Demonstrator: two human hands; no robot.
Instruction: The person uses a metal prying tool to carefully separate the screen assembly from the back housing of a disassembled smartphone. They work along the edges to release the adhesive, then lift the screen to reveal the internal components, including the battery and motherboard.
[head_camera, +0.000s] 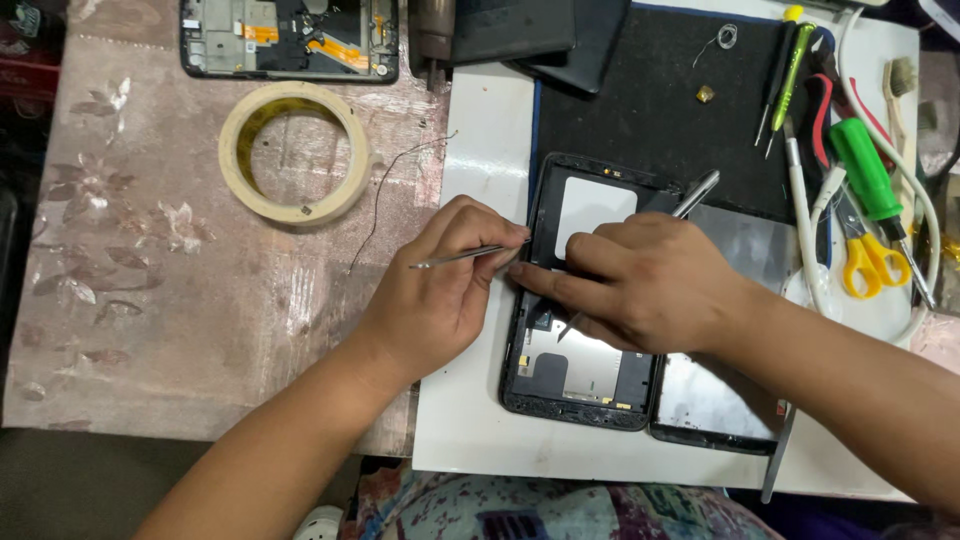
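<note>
An opened tablet frame (580, 385), black with a bare inner plate, lies on a white board (470, 420). Beside it on the right rests its glass screen panel (715, 400). My left hand (435, 290) pinches a thin metal pick (455, 257) at the frame's left edge. My right hand (650, 285) reaches across the frame, pressing fingers on its left rim and holding metal tweezers (695, 195) whose tips point down into the frame.
A roll of masking tape (295, 152) and a thin wire (385, 190) lie on the patterned table. Another opened device (290, 40) sits at the top. Screwdrivers (870, 175), yellow scissors (870, 262), a brush and white cable crowd the right side by a black mat (650, 110).
</note>
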